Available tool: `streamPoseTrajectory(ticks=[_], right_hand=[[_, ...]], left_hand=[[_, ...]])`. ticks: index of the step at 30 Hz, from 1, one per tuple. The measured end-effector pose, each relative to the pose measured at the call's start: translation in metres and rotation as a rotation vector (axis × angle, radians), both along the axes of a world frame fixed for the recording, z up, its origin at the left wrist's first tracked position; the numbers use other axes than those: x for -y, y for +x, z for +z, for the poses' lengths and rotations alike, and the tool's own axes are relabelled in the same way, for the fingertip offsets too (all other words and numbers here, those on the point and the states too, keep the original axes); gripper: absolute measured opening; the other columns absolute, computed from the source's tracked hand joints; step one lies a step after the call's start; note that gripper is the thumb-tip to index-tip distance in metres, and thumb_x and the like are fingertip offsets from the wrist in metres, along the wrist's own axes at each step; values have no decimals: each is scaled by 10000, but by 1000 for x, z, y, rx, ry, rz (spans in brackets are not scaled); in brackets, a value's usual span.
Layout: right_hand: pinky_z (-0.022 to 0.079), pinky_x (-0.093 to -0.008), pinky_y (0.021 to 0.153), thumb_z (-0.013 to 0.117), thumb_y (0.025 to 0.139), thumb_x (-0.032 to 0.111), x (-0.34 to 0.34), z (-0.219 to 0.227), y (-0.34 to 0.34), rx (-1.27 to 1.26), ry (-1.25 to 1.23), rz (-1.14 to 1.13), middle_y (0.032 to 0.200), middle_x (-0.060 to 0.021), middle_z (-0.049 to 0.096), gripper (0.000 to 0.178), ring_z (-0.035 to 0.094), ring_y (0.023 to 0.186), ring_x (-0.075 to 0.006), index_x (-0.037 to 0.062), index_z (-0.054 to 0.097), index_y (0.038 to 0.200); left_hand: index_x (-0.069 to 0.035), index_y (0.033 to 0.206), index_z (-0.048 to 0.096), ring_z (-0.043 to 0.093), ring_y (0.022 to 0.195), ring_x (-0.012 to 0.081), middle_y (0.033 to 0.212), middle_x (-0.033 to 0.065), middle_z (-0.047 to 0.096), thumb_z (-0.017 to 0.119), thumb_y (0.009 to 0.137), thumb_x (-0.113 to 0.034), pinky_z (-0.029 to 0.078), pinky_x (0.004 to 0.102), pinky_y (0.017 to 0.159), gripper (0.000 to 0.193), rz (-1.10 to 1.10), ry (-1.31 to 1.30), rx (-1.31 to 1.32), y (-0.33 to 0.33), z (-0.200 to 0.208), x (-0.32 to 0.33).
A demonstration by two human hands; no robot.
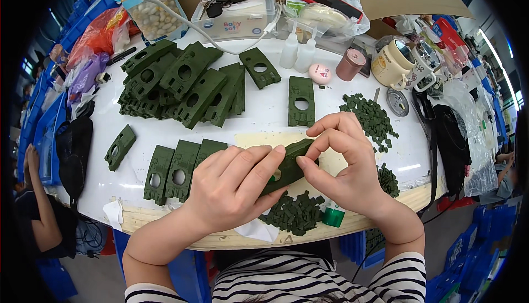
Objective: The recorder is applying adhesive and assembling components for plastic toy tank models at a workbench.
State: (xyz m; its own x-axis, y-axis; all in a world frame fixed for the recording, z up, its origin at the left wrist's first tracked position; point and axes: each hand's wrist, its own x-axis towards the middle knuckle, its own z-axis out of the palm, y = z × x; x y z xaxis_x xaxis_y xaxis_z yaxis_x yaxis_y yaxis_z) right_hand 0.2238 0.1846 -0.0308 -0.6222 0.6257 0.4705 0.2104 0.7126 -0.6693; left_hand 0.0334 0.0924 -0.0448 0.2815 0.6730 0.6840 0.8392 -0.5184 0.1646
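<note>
Landmark: the pile of dark green hull parts (205,88) on the white desk (264,107). The held hull part (292,165), also green, is tilted and raised above the desk, right of the pile and nearer the person. Left hand (226,187): fingers partly curled, clasping the part along its left side. Right hand (344,165): thumb and forefinger nearly together, closed on the part's right edge; whether they also pinch a small piece cannot be told. Nearer the person than the pile: a row of three hull parts (181,162), the third partly hidden. Right of the pile: a single hull part (301,88), two white bottles (297,54) and, farther right, a heap of small green pieces (370,118).
</note>
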Motion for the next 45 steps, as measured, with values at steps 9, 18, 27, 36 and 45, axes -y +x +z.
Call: streamPoseTrajectory(ticks=[9, 18, 27, 36, 45], right_hand=[[453, -296, 757, 673, 781, 45, -7, -1, 5, -95, -149, 87, 895, -92, 590, 162, 569, 835, -186, 7, 566, 897], [459, -184, 732, 576, 901, 11, -2, 6, 9, -191, -782, 180, 924, -44, 610, 216, 583, 830, -56, -45, 536, 1106], [465, -182, 739, 569, 911, 5, 0, 3, 10, -422, -730, 195, 926, -63, 638, 217, 594, 843, -64, -54, 535, 1117], [459, -180, 570, 673, 833, -6, -5, 3, 15, -140, -335, 137, 811, -14, 609, 169, 567, 672, -45, 1, 569, 966], [497, -268, 533, 595, 687, 109, 23, -25, -3, 500, 515, 520, 768, -37, 507, 113, 564, 721, -161, 34, 562, 765]], left_hand=[[-6, 1093, 603, 577, 648, 221, 911, 99, 621, 838, 577, -146, 475, 300, 541, 583, -35, -59, 71, -5, -1, -5], [6, 1204, 527, 587, 786, 242, 1038, 135, 615, 861, 587, -199, 492, 321, 685, 731, -77, -83, 138, -10, -1, -6], [-8, 1364, 308, 591, 974, 186, 1283, 207, 495, 897, 584, -179, 535, 280, 808, 992, -350, -655, 1139, -13, 0, -7], [2, 1281, 424, 591, 1053, 239, 1184, 143, 558, 654, 857, -176, 544, 402, 832, 515, -357, -401, 1392, -32, -6, -10], [8, 1270, 427, 601, 985, 206, 1136, 125, 582, 685, 838, -146, 534, 365, 830, 526, -296, -485, 1441, -21, -2, -10]])
